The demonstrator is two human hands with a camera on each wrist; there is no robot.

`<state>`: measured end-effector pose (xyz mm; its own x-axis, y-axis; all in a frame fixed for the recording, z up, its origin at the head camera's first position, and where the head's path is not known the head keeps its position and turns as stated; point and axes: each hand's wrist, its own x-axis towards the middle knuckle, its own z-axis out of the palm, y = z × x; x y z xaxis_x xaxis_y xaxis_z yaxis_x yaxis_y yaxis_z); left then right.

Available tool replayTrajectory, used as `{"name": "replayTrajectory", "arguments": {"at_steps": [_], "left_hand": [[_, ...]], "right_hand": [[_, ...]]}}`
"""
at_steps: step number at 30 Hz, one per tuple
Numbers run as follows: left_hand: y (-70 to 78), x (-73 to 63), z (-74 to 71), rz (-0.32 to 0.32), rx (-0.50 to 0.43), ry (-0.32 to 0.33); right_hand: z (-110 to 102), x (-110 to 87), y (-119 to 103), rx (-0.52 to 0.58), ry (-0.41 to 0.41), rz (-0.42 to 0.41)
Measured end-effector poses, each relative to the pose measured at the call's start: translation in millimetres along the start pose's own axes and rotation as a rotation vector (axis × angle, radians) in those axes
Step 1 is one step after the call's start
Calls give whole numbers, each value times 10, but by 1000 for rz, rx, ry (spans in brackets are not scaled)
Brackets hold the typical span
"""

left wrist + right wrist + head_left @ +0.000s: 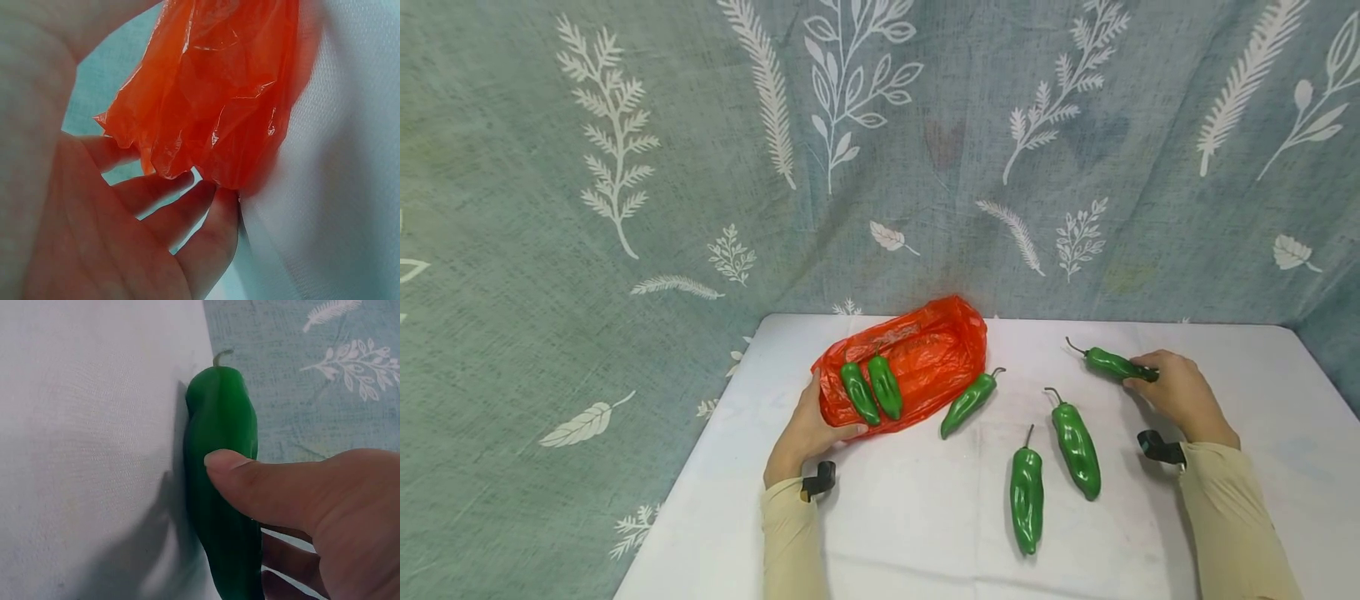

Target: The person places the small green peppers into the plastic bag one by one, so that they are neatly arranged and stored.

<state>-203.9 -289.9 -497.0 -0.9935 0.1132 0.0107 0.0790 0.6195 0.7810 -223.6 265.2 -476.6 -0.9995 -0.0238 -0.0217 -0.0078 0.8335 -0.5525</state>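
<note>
At the near left side of a red plastic bag (925, 350), my left hand (812, 422) holds its edge with thumb and fingers spread around it. In the left wrist view the fingertips meet the crinkled rim of the bag (219, 100). Two green chili peppers (859, 392) (885, 387) lie side by side on the bag, near that hand. On the right, my right hand (1176, 387) grips another green pepper (1111, 363) by its lower end. Its thumb presses the side of this pepper (222, 425) in the right wrist view, and the stem points away.
Between the hands lie three more green peppers: one beside the bag (968, 405), one near the front (1026, 500), one closer to the right hand (1077, 450). They rest on a white-covered table (910, 517). A leaf-patterned green cloth (880, 225) hangs behind it.
</note>
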Motion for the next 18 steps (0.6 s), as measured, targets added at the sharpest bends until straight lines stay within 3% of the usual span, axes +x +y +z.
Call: {"name": "replayTrajectory", "arguments": {"at_steps": [10,18], "left_hand": [[-16,-11,1,-32,8,0],[-31,3,-6,28,-9,-4]], "right_hand": [[-20,-40,-17,30,-21,-1],[-42,-90,-44,33,-7,-40]]}}
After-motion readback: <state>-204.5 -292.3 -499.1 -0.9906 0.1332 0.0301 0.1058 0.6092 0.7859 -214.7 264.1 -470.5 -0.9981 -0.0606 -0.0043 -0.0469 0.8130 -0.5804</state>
